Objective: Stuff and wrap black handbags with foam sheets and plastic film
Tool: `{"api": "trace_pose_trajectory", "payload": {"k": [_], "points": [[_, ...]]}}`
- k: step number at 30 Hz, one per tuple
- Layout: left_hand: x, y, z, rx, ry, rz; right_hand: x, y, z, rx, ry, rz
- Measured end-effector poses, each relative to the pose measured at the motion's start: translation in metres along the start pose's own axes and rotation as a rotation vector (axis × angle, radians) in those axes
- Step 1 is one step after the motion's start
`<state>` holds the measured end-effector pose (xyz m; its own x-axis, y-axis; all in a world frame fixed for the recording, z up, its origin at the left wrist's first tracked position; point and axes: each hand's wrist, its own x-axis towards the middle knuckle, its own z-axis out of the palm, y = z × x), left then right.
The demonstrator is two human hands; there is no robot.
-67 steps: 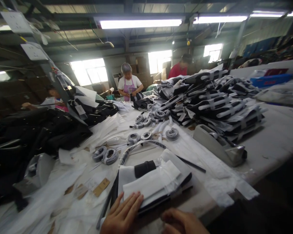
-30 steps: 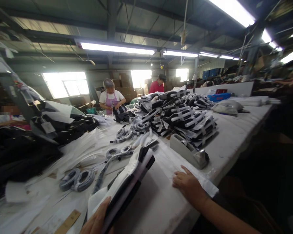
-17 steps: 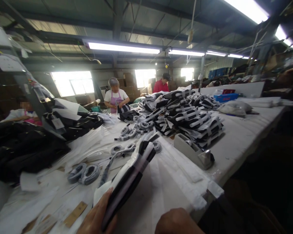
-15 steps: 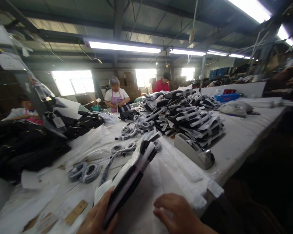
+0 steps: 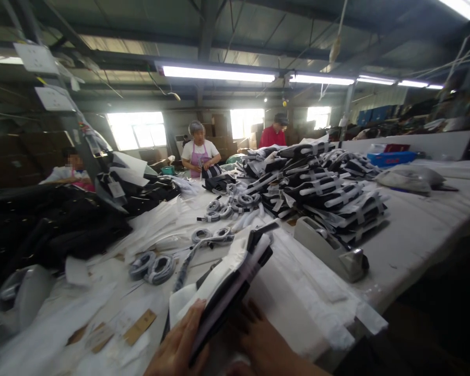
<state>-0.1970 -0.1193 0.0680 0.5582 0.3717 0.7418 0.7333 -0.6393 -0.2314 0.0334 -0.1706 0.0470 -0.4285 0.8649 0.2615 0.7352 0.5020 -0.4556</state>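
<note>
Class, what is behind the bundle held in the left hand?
Grey coils and a pile of packs show beyond the bundle; whatever it directly covers cannot be seen.

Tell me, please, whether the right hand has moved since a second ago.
Yes: the right hand moved left, away from the right tape dispenser toward the folded bundle.

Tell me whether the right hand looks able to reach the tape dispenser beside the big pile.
Probably yes: only flat white sheets seem to lie between the right hand and the tape dispenser, which looks fairly near.
</note>
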Motion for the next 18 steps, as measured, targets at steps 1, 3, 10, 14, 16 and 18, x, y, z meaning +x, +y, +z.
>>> {"api": "trace_pose_trajectory", "payload": {"k": [1, 3, 10, 14, 16, 18], "points": [[-0.001, 0.002, 0.002, 0.003, 0.005, 0.025, 0.004, -0.002, -0.005, 0.019, -0.025, -0.043], [-0.002, 0.005, 0.007, 0.01, 0.011, 0.056, 0.012, -0.003, -0.008, 0.052, -0.074, -0.134], [-0.007, 0.007, 0.019, 0.012, 0.047, 0.156, -0.005, 0.028, 0.046, -0.274, 0.184, -0.15], [-0.007, 0.012, 0.018, 0.01, 0.063, 0.158, -0.009, 0.034, 0.052, -0.368, 0.172, -0.308], [-0.007, 0.016, 0.017, 0.008, 0.074, 0.145, -0.004, 0.029, 0.049, -0.342, 0.266, -0.31], [-0.01, 0.022, 0.017, -0.005, 0.094, 0.107, -0.003, 0.022, 0.046, -0.279, 0.407, -0.326]]}}
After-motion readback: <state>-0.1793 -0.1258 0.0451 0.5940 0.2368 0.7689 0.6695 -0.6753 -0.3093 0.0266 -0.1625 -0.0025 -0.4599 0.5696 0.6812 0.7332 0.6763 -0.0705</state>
